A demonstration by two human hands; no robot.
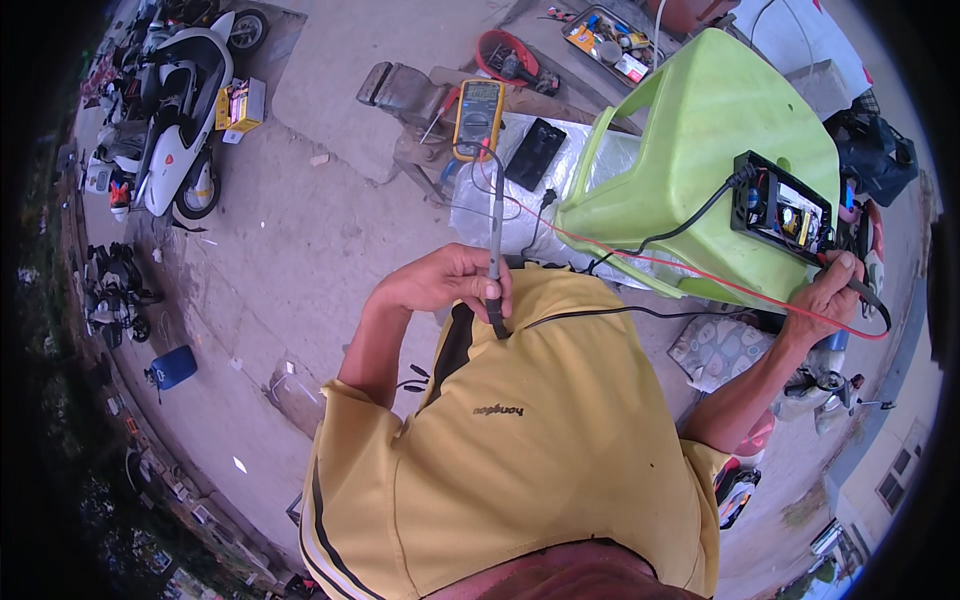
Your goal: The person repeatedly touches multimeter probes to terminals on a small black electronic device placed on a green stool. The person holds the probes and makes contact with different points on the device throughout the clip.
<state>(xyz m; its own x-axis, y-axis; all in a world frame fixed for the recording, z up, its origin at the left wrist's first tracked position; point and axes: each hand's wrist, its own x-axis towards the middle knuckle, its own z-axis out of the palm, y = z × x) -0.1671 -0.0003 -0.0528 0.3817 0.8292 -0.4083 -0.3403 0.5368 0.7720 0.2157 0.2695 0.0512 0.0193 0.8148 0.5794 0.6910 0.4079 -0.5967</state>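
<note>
My left hand is closed around a slim grey and black test probe, held upright in front of my yellow shirt. At the right, my right hand pinches the other test probe, joined to the red lead, at the lower right corner of an open black case. That case rests on a light green plastic stool and has a circuit board inside. The right probe's tip is hidden. A yellow multimeter lies beyond my left hand, its display too small to read.
A black cover lies on clear plastic sheeting beside the stool. Behind are a bench vise, a red bowl with a power drill, and a parts tray. Black cords cross the stool. A white scooter stands far left.
</note>
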